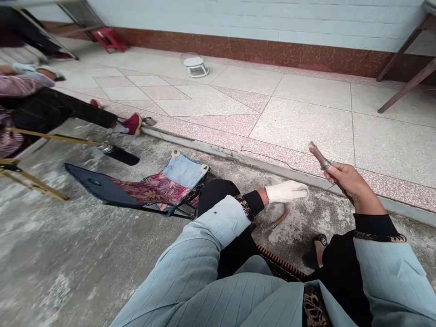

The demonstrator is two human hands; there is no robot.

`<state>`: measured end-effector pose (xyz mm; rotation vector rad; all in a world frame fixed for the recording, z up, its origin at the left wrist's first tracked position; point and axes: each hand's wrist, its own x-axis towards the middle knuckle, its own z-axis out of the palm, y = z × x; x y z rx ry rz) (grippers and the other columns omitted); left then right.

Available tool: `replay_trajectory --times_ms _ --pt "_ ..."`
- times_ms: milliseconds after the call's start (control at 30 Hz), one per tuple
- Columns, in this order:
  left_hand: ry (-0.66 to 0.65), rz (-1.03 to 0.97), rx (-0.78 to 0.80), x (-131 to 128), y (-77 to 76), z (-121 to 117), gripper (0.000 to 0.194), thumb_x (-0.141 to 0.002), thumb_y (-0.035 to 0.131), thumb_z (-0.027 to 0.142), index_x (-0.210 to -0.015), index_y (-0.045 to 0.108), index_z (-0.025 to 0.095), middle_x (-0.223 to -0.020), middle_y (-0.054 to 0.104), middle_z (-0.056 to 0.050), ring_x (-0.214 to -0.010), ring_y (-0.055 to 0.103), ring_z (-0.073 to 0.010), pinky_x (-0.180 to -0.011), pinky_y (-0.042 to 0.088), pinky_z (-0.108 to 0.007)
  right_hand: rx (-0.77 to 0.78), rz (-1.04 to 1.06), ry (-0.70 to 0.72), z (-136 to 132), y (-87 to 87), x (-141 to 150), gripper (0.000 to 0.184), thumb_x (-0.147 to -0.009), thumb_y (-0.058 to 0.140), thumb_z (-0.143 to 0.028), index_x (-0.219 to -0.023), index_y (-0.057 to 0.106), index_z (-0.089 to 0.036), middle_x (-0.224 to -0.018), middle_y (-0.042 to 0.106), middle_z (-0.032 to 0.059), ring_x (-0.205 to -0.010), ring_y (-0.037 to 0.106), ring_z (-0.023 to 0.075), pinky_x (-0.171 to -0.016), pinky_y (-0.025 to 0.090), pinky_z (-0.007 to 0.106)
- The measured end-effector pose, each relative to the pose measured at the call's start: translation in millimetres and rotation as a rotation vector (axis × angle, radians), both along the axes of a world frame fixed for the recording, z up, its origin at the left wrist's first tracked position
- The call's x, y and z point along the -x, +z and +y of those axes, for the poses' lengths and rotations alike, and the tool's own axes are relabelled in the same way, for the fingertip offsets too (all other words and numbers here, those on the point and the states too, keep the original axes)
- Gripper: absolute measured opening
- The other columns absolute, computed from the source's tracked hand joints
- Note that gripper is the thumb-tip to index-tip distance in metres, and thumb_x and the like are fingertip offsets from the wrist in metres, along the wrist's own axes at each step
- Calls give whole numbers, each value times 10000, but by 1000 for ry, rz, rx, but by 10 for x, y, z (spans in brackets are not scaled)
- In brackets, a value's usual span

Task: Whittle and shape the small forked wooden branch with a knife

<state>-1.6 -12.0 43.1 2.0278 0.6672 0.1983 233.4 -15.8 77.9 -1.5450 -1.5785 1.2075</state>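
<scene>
Stick (317,153) pokes out above and below the right hand (345,180), closed around it; left of the stick, the left hand (286,191), gloved, shows an unclear grip.

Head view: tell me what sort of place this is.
Probably a yard or porch beside a building: rough, stained concrete, a raised tiled walkway and a pale brick-patterned wall.
</scene>
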Motion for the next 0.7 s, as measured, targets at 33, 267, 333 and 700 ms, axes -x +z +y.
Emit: replay_trajectory --times_ms 33,267,333,700 --pt "-8 3 -6 -8 -1 -6 242 -904 468 321 -844 640 161 -682 605 -25 -632 516 -132 -639 393 -248 14 -112 -57 36 -45 -2 399 -812 537 -549 -690 572 -170 -590 530 13 -523 446 119 -526 349 252" --pt "-40 8 -39 101 69 107 243 -884 530 335 -841 647 127 -752 632 -22 -743 562 -143 -694 415 -233 202 -719 256 61 -118 -27 387 -813 514 -524 -788 666 -170 -738 634 83 -638 549 195 -554 347 290" --pt "-30 8 -33 163 107 155 263 -897 524 343 -908 652 114 -842 647 -27 -816 583 -154 -752 443 -246 334 -603 488 -4 -94 -24 374 -796 555 -519 -777 670 -164 -709 623 67 -619 537 173 -561 363 279" --pt "-38 -11 82 31 -57 63 317 -956 388 358 -905 607 136 -731 599 -6 -602 523 -94 -578 402 -208 103 112 339 -134 151 21 394 -814 583 -535 -777 625 -145 -616 523 -4 -534 420 96 -529 335 238"
